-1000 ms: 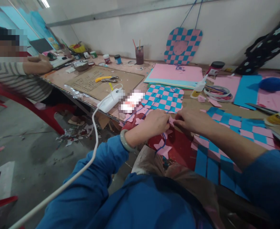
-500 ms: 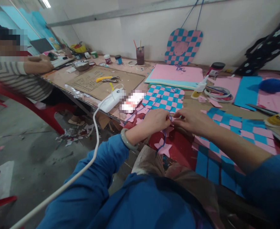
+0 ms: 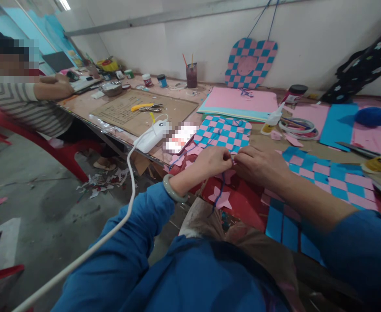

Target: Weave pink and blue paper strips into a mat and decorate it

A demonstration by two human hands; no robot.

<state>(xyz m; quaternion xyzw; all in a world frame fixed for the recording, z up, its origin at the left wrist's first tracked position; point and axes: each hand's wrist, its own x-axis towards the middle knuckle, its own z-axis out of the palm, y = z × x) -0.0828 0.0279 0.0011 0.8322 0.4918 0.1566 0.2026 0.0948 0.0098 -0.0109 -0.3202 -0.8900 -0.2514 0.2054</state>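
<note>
Pink star (image 3: 226,199), dark blue cord (image 3: 222,189), blue-and-pink checked hanging panel (image 3: 251,65)

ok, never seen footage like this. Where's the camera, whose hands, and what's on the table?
There is no machine here: these are a person's two bare hands. The camera is worn on that person's head, looking forward and down, so their own blue sleeves fill the foreground.

The left hand, with a bangle at its wrist, and the right hand are close together. What the fingertips hold is hidden; a blue cord hangs below the hands, across a pink star.

On the table are a pink-and-blue checkered piece, yellow-handled pliers, a glue bottle and stacked coloured sheets. Another person sits at the picture's left.
</note>
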